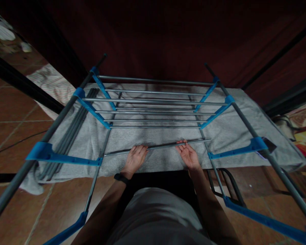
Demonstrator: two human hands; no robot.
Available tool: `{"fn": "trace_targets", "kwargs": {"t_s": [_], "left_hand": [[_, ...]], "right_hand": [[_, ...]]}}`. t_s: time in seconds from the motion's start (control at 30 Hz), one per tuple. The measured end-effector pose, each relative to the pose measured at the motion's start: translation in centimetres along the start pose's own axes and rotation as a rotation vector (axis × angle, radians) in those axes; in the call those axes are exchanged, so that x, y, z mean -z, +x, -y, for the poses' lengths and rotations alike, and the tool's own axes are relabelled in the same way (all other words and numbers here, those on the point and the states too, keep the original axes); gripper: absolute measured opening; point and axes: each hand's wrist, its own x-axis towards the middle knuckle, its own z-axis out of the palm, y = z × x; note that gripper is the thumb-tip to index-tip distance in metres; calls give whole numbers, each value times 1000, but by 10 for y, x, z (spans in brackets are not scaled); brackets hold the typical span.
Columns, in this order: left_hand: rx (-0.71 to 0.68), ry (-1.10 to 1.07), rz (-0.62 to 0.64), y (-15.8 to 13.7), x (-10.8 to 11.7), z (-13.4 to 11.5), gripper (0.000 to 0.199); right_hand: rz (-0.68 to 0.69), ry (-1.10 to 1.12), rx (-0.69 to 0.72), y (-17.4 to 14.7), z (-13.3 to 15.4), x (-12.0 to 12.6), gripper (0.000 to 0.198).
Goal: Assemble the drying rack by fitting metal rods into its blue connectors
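Between the two sides of a rack frame, a thin grey metal rod [163, 146] lies crosswise, its right end a little farther from me than its left. My left hand [137, 157], palm down, is closed around the rod left of its middle. On the right part, my right hand [188, 156] is turned palm up with its fingers curled at the rod. The rod's left end is close to the blue bracket [73, 159] on the left post. Its right end passes over the thin right-hand upright, near another blue bracket [236, 149].
Several fitted rods [155, 101] span the rack's far part. Loose grey tubes [71, 132] lie at the left on a grey cloth [148, 163]. A dark red surface [153, 41] rises behind. Tiled floor [12, 136] and a black chair-like frame [232, 185] flank me.
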Motion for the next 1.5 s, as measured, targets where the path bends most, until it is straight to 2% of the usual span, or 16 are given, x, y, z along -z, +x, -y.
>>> {"fn": "trace_targets", "kwargs": {"t_s": [0.27,0.47,0.7,1.07,1.5], "left_hand": [[-9,26,-25,-1,0,0,26],[-6,26,-32,-2,1,3,21],[30,-10,-40,-3,1,3,23],[16,20,-34,-2,0,3,23],[32,25,-55,-3,1,4,26]], "right_hand": [[-50,-19,50,0,-2,2,8],[-52,22,32,0,1,3,6],[-58,3,28,1,1,5,14],[-66,15,79,2,-4,6,9],[-42,71,27,1,1,6,17]]}}
